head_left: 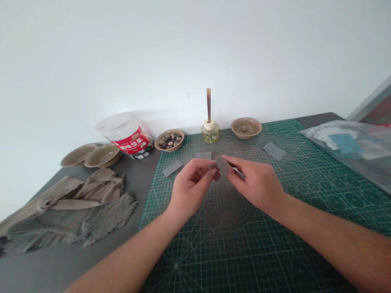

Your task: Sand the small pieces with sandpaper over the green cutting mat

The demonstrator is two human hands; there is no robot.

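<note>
My left hand (188, 181) is closed, pinching a small greyish-brown piece (214, 166) between thumb and fingers above the cutting mat (195, 252). The piece is partly covered by the fingertips, and its exact kind cannot be told. Close by on the right, my right hand (259, 181) grips a thin grey sheet of sandpaper (238, 172), seen nearly edge-on. A small gap separates the hands. Similar flat grey sheets lie on the mat: one left (172, 168), one just behind my hands (204, 156) and one at right (274, 151).
Along the wall stand a bowl of small blocks (156, 143), a reed diffuser (210, 133), and a bowl (256, 129) with something small inside. At left are a red-labelled plastic jar (131, 140), two bowls (104, 156) and a crumpled cloth (100, 185). A plastic bag (366, 150) lies right.
</note>
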